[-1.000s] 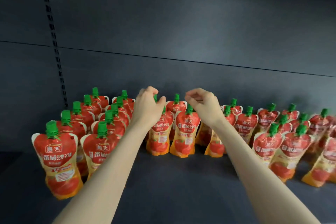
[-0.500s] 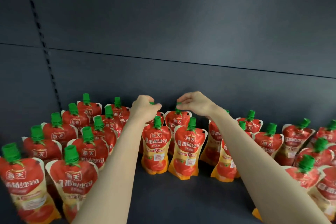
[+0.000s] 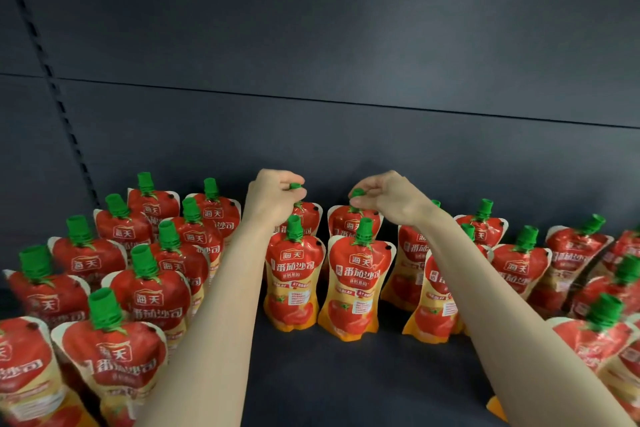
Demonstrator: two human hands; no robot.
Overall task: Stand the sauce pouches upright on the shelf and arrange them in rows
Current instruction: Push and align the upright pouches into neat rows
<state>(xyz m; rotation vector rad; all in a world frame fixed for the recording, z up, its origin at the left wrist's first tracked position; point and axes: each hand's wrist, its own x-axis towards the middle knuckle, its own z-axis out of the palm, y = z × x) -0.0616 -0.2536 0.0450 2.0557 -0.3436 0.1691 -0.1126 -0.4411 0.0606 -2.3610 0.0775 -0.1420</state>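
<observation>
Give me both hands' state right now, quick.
Left hand: closed, pinching the green cap of a rear-row pouch.
Right hand: closed, pinching the green cap of the neighbouring rear-row pouch.

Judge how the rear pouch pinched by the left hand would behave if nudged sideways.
Probably tippy: the rear pouch is tall on a narrow base. Likely soft-walled, so it flexes rather than slides. The left hand has its grip on the stiff green cap, likely the firmest hold.

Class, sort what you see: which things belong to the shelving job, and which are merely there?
Part of the job:
left hand
right hand
sauce pouches
shelf

Merely there:
back panel
slotted upright
</observation>
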